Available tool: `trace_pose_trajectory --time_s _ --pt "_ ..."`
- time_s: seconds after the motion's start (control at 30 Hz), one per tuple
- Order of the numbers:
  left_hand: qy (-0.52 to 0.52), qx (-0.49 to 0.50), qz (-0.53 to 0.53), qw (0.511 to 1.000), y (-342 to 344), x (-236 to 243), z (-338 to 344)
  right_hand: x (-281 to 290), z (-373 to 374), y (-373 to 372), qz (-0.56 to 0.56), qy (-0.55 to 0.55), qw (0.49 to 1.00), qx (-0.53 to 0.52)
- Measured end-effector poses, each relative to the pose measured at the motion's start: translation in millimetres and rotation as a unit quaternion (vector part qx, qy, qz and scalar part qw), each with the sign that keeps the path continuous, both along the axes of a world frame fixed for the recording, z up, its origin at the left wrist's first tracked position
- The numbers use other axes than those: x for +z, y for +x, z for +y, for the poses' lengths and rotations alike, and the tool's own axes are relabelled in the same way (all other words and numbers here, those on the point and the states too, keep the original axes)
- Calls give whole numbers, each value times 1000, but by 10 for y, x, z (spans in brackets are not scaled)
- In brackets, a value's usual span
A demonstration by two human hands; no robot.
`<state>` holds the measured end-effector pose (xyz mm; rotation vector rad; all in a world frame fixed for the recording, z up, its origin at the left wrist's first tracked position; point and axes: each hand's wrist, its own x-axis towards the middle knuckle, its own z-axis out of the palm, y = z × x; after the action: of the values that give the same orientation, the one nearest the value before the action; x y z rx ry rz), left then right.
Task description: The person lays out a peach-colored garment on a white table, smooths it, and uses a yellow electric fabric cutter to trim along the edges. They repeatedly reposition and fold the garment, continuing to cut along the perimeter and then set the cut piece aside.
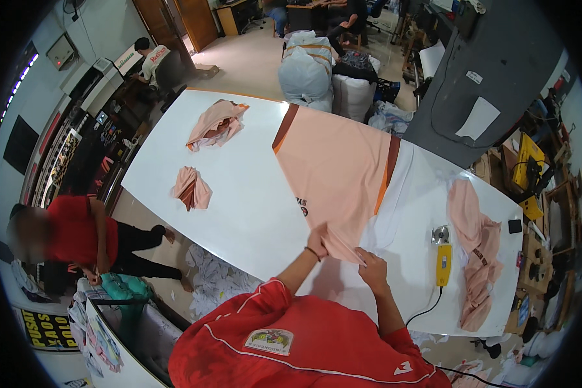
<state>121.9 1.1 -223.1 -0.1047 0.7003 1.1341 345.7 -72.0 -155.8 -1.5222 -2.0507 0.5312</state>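
Note:
A large peach fabric panel (339, 149) with brown and orange bands along its sides lies spread over the white table. Its near edge is lifted a little and gathered between my hands. My left hand (317, 240) grips this edge, with folds running out from the fingers. At the near corner, my right hand (370, 266) pinches the same panel. White material (394, 194) lies flat beside the panel's right band. To the right of my hands, a yellow handheld electric cutter (443, 264) with a round metal head rests on the table, its black cord trailing toward me.
Crumpled peach pieces (217, 124) and a smaller bundle (192, 189) sit on the table's left part (239, 213); a long peach heap (475, 258) lies at the right. A person in red (84, 233) stands at left. Stuffed sacks (307, 71) and a grey pillar (485, 77) stand beyond.

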Motion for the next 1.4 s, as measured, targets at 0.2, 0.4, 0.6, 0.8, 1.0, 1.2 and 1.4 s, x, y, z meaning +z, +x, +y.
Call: trace_pose_trajectory --time_s 0.2,0.4,0.6,0.8,1.0,1.2,1.4 --pt "125 173 110 971 -975 -236 230 -138 -303 152 -88 7 996 -10" --pt "-11 207 92 974 -1650 -468 -106 -367 -743 337 -95 50 992 -64" --pt "-39 267 168 948 -1862 -247 -341 -501 -1092 571 -107 30 987 -119" --pt "17 185 481 857 -2107 -132 -738 -550 -1370 760 -142 22 980 -135" --pt "92 -118 743 652 -2575 -403 -1355 -572 -1675 944 -152 19 970 -190" --pt "-175 -489 643 563 -2436 566 -1198 -501 -1868 1067 -144 -18 965 -219" --pt "86 -267 857 432 -2505 118 -367 -318 -1842 1121 -174 -150 953 -196"
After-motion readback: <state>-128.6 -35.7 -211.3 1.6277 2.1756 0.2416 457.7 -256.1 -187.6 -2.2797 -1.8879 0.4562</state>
